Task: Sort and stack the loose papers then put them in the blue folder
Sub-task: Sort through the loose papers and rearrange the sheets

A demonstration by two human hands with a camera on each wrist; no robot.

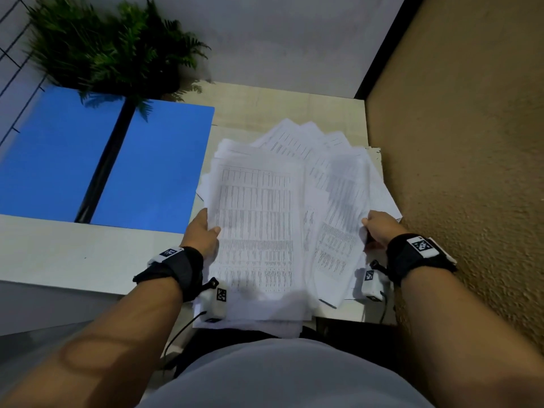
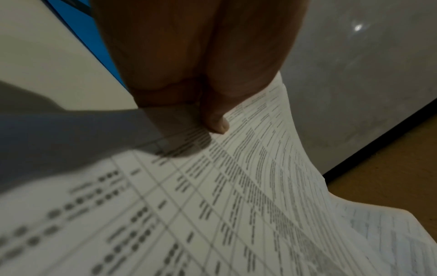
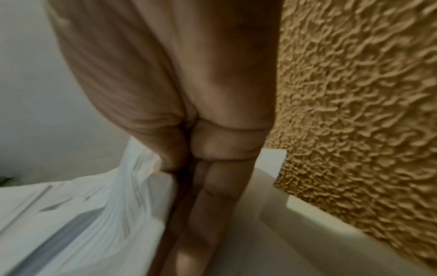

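A fanned heap of white printed papers lies in front of me on the pale table. My left hand grips the heap's left edge, thumb on top of the top sheet. My right hand holds the right edge of the papers, thumb above and fingers beneath. The blue folder lies open and flat at the left, its black spine in the middle, apart from the papers. The sheets are splayed at different angles toward the far right.
A potted fern stands behind the folder and overhangs its top edge. A rough tan wall runs close along the right side of the papers. A grey wall is at the back.
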